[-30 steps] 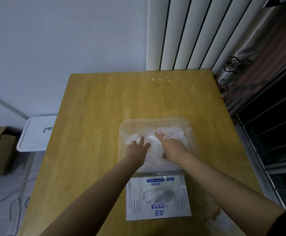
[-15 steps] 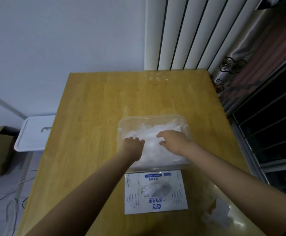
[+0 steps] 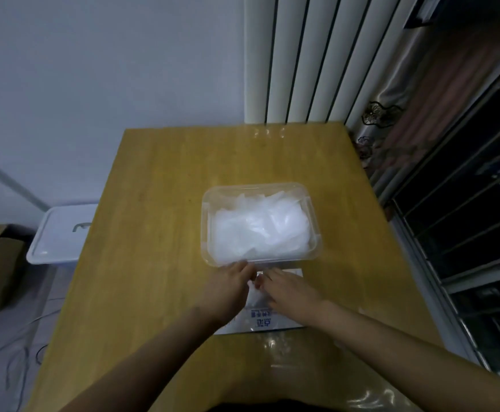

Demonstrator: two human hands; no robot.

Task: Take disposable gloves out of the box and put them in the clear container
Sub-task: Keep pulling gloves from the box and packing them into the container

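Head view. One clear container (image 3: 205, 227) stands on one wooden table (image 3: 153, 233) and holds a heap of translucent gloves (image 3: 260, 230), their number unreadable. One glove box (image 3: 262, 322) lies just beside its near wall, largely covered by two hands. The left hand (image 3: 228, 288) lies flat with fingers straight. The right hand (image 3: 290, 289) is over the opening, and whether it grasps anything cannot be told.

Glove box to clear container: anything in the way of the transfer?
Nothing visible. The left hand and right hand are on the glove box, which lies just in front of the clear container. No lid shows on the container, and it is heaped with gloves, so new ones would land on that pile.
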